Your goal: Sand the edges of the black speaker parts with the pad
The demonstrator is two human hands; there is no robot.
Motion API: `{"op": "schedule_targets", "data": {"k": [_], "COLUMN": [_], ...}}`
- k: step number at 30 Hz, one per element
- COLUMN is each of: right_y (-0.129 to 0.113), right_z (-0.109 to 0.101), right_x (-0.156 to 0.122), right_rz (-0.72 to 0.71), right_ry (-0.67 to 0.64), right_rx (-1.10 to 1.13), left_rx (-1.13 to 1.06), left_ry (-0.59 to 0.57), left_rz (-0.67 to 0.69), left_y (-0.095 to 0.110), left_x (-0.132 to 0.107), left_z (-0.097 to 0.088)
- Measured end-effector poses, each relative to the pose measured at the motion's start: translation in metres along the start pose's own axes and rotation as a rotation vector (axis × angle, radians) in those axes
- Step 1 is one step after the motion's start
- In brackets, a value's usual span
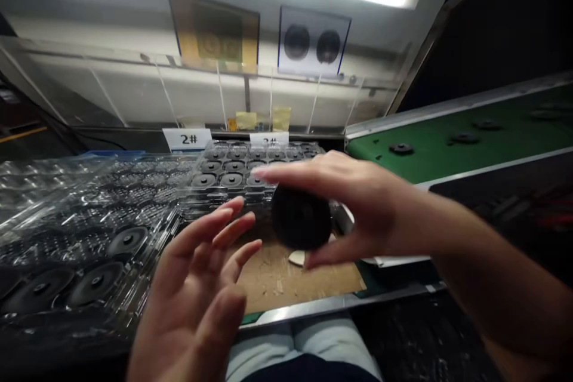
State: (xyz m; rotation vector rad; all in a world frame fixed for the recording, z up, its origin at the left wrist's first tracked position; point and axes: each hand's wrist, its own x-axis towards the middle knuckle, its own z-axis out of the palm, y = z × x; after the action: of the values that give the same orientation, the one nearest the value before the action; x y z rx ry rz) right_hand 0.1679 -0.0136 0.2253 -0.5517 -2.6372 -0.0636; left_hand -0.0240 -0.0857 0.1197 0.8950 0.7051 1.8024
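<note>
Over the worn cardboard pad (286,280), my right hand (362,203) pinches the black speaker disc (299,218) by its rim, thumb below, fingers above. It seems light, stiff, delicate-faced: edges only. My left hand (201,286) hovers open and empty beside it, near clear trays (111,233).
</note>
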Motion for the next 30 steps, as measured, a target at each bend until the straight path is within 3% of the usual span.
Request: {"op": "schedule_targets", "data": {"k": [2, 4, 6, 9, 12, 16, 19, 22, 25, 30], "right_y": [0.004, 0.008, 0.007, -0.006, -0.019, 0.004, 0.045, 0.073, 0.077, 0.071], "right_z": [0.036, 0.077, 0.122, 0.187, 0.23, 0.254, 0.274, 0.299, 0.314, 0.308], "right_x": [-0.014, -0.033, -0.057, -0.092, -0.116, -0.134, -0.143, -0.15, -0.152, -0.152], "right_rz": [0.001, 0.086, 0.254, 0.597, 0.786, 0.859, 1.058, 1.128, 1.091, 1.086], "right_ry": [0.018, 0.059, 0.091, 0.106, 0.044, -0.024, 0.03, 0.043, 0.05, 0.035], "right_rx": [0.243, 0.458, 0.65, 0.874, 0.908, 0.569, 0.358, 0.297, 0.307, 0.321], "left_rx": [0.083, 0.109, 0.099, 0.074, -0.031, -0.19, -0.305, -0.42, -0.493, -0.459], "left_ry": [-0.004, -0.009, -0.002, 0.026, 0.026, 0.185, 0.266, 0.3, 0.299, 0.278], "left_rz": [-0.11, -0.345, -0.594, -0.845, -1.041, -1.225, -1.174, -1.095, -1.053, -1.086], "left_y": [-0.016, -0.038, -0.064, -0.106, -0.14, -0.157, -0.157, -0.157, -0.161, -0.168], "left_x": [0.006, 0.006, 0.002, -0.008, -0.015, -0.004, 0.014, 0.029, 0.039, 0.053], "left_z": [0.013, 0.01, -0.007, -0.042, -0.067, -0.076, -0.071, -0.066, -0.064, -0.063]}}
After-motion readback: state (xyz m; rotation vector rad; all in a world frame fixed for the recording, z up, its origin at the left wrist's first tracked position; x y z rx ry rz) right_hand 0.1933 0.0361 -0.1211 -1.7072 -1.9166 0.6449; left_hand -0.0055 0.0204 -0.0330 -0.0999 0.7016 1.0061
